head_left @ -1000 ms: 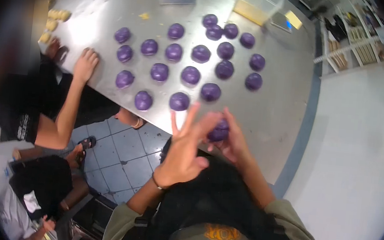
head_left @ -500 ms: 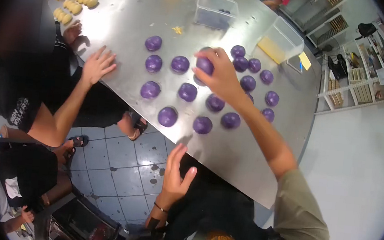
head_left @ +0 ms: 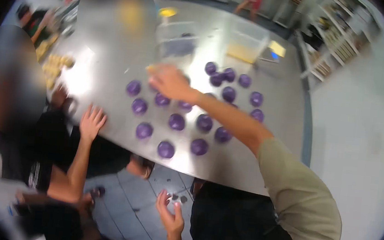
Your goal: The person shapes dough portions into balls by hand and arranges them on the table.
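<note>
My right hand (head_left: 170,82) reaches over the metal table, palm down and smeared by motion. Its fingertips are beside a small yellow scrap (head_left: 150,69). Under the hand is a hint of purple, but whether the fingers hold anything is unclear. Smooth purple dough balls lie around it in loose rows, among them a ball just below the hand (head_left: 162,99), one at the left (head_left: 133,87) and one near the front edge (head_left: 166,149). My forearm hides part of the group. My left hand (head_left: 171,217) hangs over the floor in front of the table, fingers apart, holding nothing.
A co-worker's hand (head_left: 92,122) rests on the table's left edge. Yellow dough pieces (head_left: 56,67) lie at the far left. Toward the back stand a clear tub with purple contents (head_left: 178,44) and a clear tub with yellow contents (head_left: 245,46). Shelves (head_left: 334,36) line the right.
My right hand, earlier around a purple dough ball, has moved left and away across the table. My left hand stays low and open. The view has tilted up, showing more of the room.
</note>
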A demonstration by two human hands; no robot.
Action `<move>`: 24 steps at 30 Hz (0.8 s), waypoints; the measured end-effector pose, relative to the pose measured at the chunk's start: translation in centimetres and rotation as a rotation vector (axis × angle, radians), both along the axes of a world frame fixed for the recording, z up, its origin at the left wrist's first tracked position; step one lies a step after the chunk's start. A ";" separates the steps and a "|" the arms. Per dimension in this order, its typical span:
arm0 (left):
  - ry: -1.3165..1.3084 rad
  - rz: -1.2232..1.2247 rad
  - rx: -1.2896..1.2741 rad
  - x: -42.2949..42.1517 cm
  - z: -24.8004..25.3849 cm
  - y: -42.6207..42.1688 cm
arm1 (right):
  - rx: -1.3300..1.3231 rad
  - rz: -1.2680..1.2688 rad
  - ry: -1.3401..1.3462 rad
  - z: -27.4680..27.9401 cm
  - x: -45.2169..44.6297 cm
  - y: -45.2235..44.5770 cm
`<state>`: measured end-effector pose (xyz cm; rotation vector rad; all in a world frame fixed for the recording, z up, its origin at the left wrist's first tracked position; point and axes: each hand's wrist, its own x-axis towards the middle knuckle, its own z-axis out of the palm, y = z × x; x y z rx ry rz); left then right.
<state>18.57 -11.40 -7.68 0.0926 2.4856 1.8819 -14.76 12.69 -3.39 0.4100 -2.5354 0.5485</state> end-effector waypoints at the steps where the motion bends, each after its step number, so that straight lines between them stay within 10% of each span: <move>1: 0.026 -0.069 0.015 -0.6 -0.3 0.0 | -0.007 0.026 0.124 0.1 1.5 1.0; 4: 0.076 -0.097 0.024 -3.3 -0.3 1.1 | -0.356 0.179 0.158 2.1 10.8 3.1; 9: 0.393 -0.319 0.031 -6.8 2.8 7.7 | -1.246 0.014 -0.515 2.2 25.3 3.7; 12: 0.422 -0.613 0.247 -5.1 4.0 14.0 | -1.709 0.038 -0.359 1.4 29.8 1.7; 19: 0.249 -1.308 0.381 -3.1 7.8 23.4 | -1.644 -0.414 0.462 4.4 33.7 11.9; 24: 0.189 -1.486 0.289 -3.9 6.8 28.6 | -1.385 -0.656 0.511 3.8 41.5 16.9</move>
